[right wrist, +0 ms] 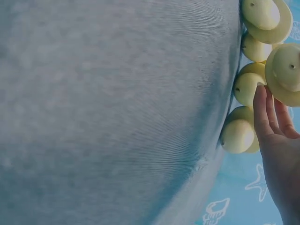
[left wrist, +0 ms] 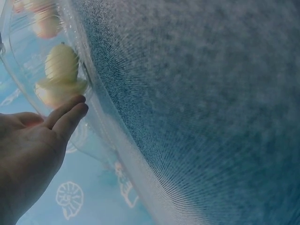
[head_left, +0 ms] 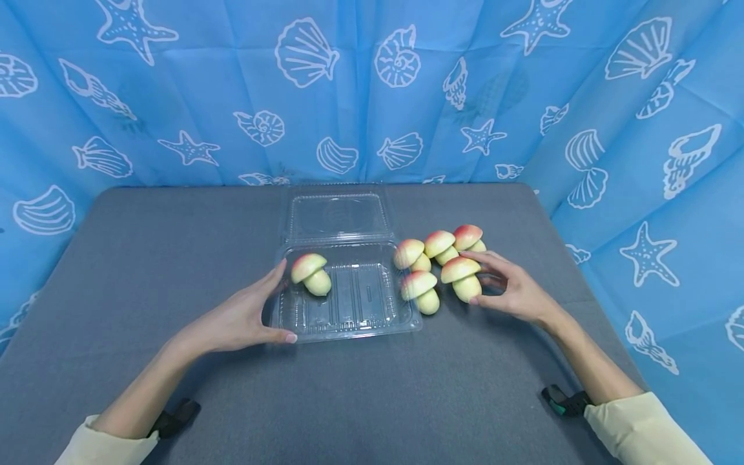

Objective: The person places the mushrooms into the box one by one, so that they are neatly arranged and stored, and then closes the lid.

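Six mushroom-shaped pieces (head_left: 317,282) are showing: one is lying inside one clear box (head_left: 349,298), and five are showing outside it. One left hand (head_left: 244,318) and one right hand (head_left: 519,294) are appearing, with two dark straps (head_left: 176,420), two pale sleeves (head_left: 110,447) and one grey table (head_left: 174,265).

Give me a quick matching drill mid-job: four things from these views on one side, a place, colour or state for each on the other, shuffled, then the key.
Things:
1. Left hand
2. Right hand
3. Clear plastic lid
4. Curtain

Places, colours, states:
A. Folded open, on the side away from the person
B. Blue with a white shell-and-starfish pattern
C. Holding a mushroom-shaped piece
D. At the left side of the clear plastic container

Pairs: 1-D, 2-C, 3-A, 4-B
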A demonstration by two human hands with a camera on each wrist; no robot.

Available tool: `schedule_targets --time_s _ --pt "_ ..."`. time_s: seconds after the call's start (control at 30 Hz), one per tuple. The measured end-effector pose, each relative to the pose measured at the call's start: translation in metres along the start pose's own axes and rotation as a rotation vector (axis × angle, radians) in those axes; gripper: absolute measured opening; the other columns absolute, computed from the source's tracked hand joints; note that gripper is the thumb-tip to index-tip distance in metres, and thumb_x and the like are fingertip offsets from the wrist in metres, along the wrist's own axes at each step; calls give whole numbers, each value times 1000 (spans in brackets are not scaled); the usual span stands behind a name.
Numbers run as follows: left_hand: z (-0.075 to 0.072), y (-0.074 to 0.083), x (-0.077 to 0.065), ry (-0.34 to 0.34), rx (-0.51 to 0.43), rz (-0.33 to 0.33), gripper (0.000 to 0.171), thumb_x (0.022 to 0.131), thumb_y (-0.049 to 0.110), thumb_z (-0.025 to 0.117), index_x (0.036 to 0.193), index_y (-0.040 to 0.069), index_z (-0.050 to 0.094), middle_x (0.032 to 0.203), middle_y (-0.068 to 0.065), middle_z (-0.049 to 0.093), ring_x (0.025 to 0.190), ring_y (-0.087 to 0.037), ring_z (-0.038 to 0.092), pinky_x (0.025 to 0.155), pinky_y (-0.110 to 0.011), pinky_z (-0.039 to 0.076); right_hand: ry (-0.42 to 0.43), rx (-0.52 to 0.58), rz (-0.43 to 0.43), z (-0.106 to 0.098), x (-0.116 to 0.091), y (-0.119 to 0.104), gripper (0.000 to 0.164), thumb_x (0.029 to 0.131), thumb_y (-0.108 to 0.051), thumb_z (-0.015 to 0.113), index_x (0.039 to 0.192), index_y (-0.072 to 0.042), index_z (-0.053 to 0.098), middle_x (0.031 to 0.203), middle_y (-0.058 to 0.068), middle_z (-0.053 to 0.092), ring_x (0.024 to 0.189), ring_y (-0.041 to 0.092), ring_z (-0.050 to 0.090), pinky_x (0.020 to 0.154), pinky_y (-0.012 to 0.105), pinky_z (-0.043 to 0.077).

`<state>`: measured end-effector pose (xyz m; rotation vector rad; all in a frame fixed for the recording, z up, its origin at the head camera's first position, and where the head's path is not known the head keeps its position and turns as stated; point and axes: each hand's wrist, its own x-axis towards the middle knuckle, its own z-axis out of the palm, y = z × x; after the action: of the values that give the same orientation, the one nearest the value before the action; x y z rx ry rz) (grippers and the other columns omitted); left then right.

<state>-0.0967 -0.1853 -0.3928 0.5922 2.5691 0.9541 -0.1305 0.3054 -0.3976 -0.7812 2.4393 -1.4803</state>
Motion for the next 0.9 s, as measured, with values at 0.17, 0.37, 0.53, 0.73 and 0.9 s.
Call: schedule_targets --time_s 0.17,0.37,0.53,0.73,0.9 --pt "0 0 0 1 0 -3 129 74 50 85 160 7 -1 159 -24 25 144 -41 28 113 -62 24 8 23 -48 -1 4 -6 78 82 12 74 150 1 39 138 10 46 121 11 52 99 25 48" --pt "0 0 0 -2 -6 4 129 74 49 85 159 5 0 157 -25 29 143 -41 30 112 -63 24 33 13 -82 1 12 -15 80 79 14 75 150 -3 41 137 10 47 118 12 55 97 24 49" --pt "0 0 0 -4 3 2 129 73 50 85 160 6 0 158 -24 28 144 -40 29 112 -62 25 31 2 -113 5 19 -24 80 79 14 75 150 -2 42 139 10 47 118 12 55 96 23 50" --pt "0 1 1 -6 4 1 128 74 49 85 160 5 0 160 -23 25 145 -39 28 113 -61 26 17 -10 -129 10 30 -35 81 79 11 77 150 -7 43 144 10 47 120 15 57 98 26 49" --pt "-1 0 1 -6 9 -5 128 74 49 86 160 6 0 160 -23 24 145 -40 27 113 -62 25 3 -23 -140 14 39 -43 80 80 7 79 150 -10 45 144 7 50 120 15 57 100 28 49"
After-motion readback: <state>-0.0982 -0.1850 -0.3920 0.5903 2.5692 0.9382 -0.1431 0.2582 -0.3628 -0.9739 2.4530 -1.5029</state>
